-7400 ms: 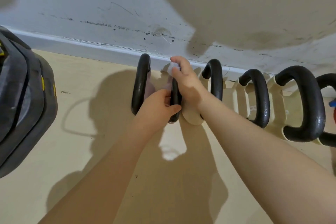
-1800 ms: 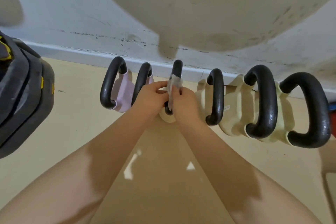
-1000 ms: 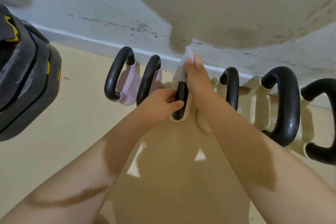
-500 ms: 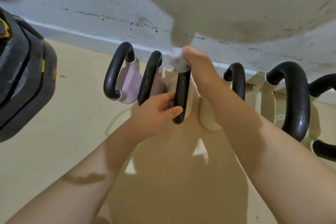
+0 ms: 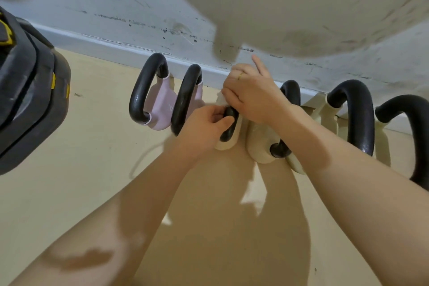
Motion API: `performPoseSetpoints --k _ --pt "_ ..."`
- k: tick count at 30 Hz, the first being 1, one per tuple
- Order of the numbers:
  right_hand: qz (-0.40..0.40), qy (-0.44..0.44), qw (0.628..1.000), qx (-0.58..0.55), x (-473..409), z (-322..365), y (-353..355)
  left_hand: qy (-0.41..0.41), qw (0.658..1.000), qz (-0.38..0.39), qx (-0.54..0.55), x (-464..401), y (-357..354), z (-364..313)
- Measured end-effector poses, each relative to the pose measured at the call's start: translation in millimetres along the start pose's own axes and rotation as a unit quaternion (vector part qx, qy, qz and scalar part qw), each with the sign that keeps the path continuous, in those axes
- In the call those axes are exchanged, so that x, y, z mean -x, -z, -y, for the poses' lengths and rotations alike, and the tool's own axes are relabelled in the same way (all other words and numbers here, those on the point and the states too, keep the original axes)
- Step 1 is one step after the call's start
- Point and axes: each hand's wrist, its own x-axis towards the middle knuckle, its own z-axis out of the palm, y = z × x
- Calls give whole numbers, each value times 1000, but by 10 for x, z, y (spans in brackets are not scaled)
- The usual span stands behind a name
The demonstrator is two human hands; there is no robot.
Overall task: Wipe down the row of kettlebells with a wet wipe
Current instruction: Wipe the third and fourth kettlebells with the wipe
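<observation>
A row of kettlebells with black handles stands on the floor along the wall. Two pink kettlebells (image 5: 162,107) are at the left, cream ones (image 5: 262,144) run to the right. My left hand (image 5: 204,127) grips the near end of the black handle (image 5: 228,130) of the third, cream kettlebell. My right hand (image 5: 250,95) wraps the upper part of the same handle, pressing a white wet wipe (image 5: 221,100) against it; only a crumpled corner of the wipe shows under my fingers.
A black and yellow bag or padded object (image 5: 27,104) lies at the left. A scuffed white wall with a baseboard (image 5: 111,49) runs right behind the row. Larger black handles (image 5: 362,118) continue to the right edge. Beige floor spreads in front.
My right hand with the wipe has slid from the top of the handle down toward its middle. The left hand keeps its grip at the near end.
</observation>
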Motion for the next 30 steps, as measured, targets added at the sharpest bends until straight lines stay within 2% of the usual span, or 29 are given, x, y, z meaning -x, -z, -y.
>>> performPoseSetpoints --k 4,5,7,9,11,14,16,18,20,23,24,26,28,30 --pt "60 90 991 83 14 93 11 20 999 -34 16 1 48 15" --pt "64 77 993 63 35 45 32 32 998 -45 35 19 55 4" --pt "58 -7 998 -32 83 -26 47 47 993 -61 86 45 56 -9" --pt "43 -49 996 -53 135 31 0 48 988 -82 118 81 89 -55" --pt "36 11 999 19 231 211 -58 34 985 -101 134 125 180 -149" --pt "62 120 974 182 365 496 -189 7 981 -123 151 180 352 -230" --pt "88 98 962 240 337 616 -175 4 983 -139 116 214 435 -230" --pt "134 64 950 275 239 678 -171 15 984 -128 125 256 474 -220" --pt "144 34 933 328 199 758 -235 28 981 -121 146 286 493 -189" --pt "172 55 884 431 379 888 -391 8 982 -119 145 331 471 -119" --pt "155 70 879 445 449 864 -414 3 984 -120 135 342 452 -91" --pt "34 85 925 368 519 731 -446 -4 986 -116 118 364 398 -27" --pt "-81 37 970 225 557 595 -499 -12 989 -110 102 376 327 18" --pt "-119 -22 991 59 518 603 -515 -15 991 -111 80 339 267 68"
